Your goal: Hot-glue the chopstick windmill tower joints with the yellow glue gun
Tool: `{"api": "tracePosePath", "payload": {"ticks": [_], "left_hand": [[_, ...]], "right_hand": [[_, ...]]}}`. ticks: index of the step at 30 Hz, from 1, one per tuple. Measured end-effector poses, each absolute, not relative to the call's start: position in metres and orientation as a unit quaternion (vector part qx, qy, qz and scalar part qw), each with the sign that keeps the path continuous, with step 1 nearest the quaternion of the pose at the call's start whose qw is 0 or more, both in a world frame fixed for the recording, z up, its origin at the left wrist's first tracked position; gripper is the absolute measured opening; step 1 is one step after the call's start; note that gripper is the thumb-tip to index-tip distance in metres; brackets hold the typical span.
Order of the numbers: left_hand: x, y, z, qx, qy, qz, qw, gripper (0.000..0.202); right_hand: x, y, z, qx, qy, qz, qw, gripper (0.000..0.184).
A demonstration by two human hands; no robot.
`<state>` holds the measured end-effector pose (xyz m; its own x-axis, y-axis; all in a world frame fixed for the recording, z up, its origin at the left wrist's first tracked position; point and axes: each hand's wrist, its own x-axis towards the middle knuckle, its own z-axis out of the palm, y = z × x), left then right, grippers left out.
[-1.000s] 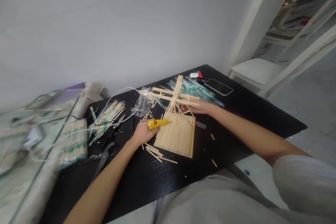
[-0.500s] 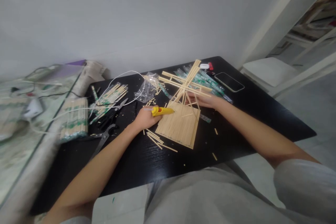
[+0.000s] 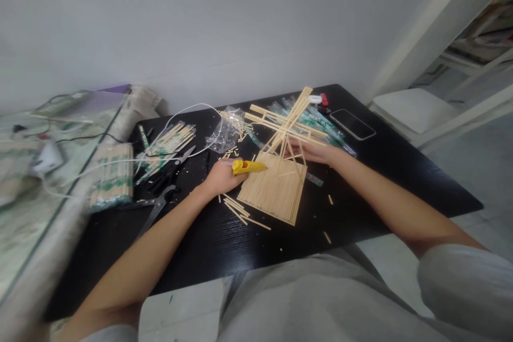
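Observation:
My left hand [image 3: 218, 177] is closed round a yellow glue gun [image 3: 247, 166], its nozzle lying at the left edge of a flat mat of wooden sticks [image 3: 274, 189]. A frame of crossed sticks [image 3: 286, 123] stands tilted on the mat's far side. My right hand [image 3: 312, 150] rests at the base of that frame with its fingers on the upright sticks. Both lie on a black table [image 3: 360, 187]. A white cord [image 3: 176, 123] runs from the gun toward the left.
Black scissors [image 3: 168, 176] and packs of wrapped chopsticks [image 3: 112, 179] lie left. A clear bag [image 3: 226, 131], green wrappers [image 3: 316, 120], a phone [image 3: 352, 124] and loose sticks [image 3: 240, 212] surround the mat. A glass surface [image 3: 36, 171] is far left, a white chair [image 3: 409, 109] right.
The view has shifted a little since a second ago. Both hands stay where they were, the left on the glue gun, the right on the stick frame.

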<state>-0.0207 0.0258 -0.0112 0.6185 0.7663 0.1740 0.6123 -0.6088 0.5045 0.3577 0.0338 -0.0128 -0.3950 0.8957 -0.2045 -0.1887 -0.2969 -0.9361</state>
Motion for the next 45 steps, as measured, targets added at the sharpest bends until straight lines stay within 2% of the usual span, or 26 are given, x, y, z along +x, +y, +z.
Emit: {"api": "tracePosePath", "payload": {"ticks": [5,11,19,27,37,45], "left_hand": [[-0.020,0.025,-0.010,0.872,0.396,0.194,0.214,0.014],[-0.021,0.027,-0.014,0.871,0.400,0.193,0.209,0.014],[-0.021,0.027,-0.012,0.873,0.399,0.177,0.215,0.015],[-0.020,0.028,-0.015,0.875,0.399,0.178,0.208,0.011],[-0.019,0.026,-0.011,0.878,0.399,0.176,0.199,0.013],[-0.018,0.025,-0.007,0.874,0.404,0.176,0.204,0.013]], "right_hand": [[0.358,0.034,-0.011,-0.401,-0.450,0.700,0.383,0.018],[0.361,0.036,-0.014,-0.391,-0.457,0.706,0.373,0.009],[0.361,0.035,-0.011,-0.399,-0.457,0.704,0.370,0.013],[0.360,0.035,-0.012,-0.391,-0.455,0.708,0.373,0.008],[0.358,0.032,-0.008,-0.403,-0.440,0.706,0.381,0.014],[0.354,0.027,0.000,-0.415,-0.434,0.696,0.395,0.029]]}}
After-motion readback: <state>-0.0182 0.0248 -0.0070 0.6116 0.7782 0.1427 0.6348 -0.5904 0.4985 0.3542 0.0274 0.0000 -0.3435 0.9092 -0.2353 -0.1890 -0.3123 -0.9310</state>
